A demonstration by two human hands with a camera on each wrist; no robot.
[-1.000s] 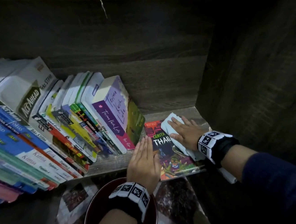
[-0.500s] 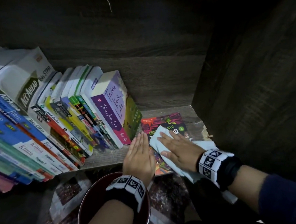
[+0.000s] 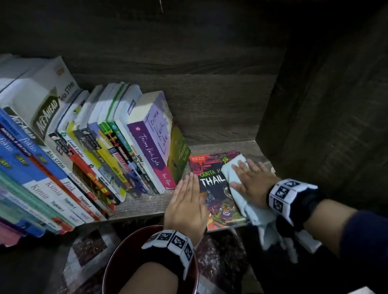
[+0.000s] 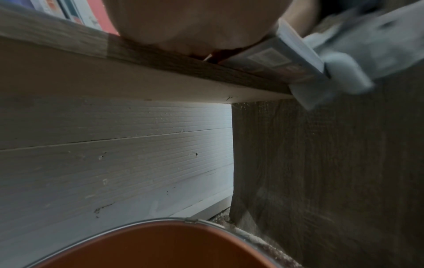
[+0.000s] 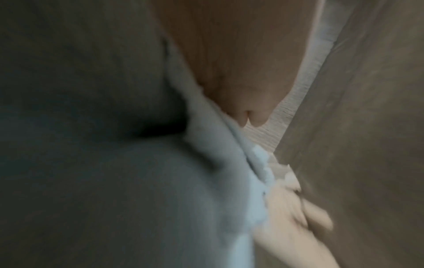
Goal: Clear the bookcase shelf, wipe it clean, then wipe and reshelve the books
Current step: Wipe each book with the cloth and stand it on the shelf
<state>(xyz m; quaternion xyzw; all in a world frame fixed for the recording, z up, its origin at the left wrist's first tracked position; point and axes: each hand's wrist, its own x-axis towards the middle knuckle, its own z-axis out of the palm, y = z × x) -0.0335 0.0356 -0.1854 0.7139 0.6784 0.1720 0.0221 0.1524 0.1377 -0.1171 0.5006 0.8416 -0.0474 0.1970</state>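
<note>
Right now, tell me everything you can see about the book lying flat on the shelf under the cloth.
The flat book is a thin paperback with a dark cover, red at the top, printed "CERITA" and "THAIL", with cartoon art below. It lies face up at the shelf's right end, its near edge overhanging the front. The right hand presses a pale blue cloth flat on its right side; the left hand lies flat along its left edge. The left wrist view shows a barcode underneath.

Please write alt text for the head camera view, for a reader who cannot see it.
A right hand presses a pale cloth on a book lying flat on a wooden shelf, while the left hand steadies its edge. Leaning books fill the left.
</note>
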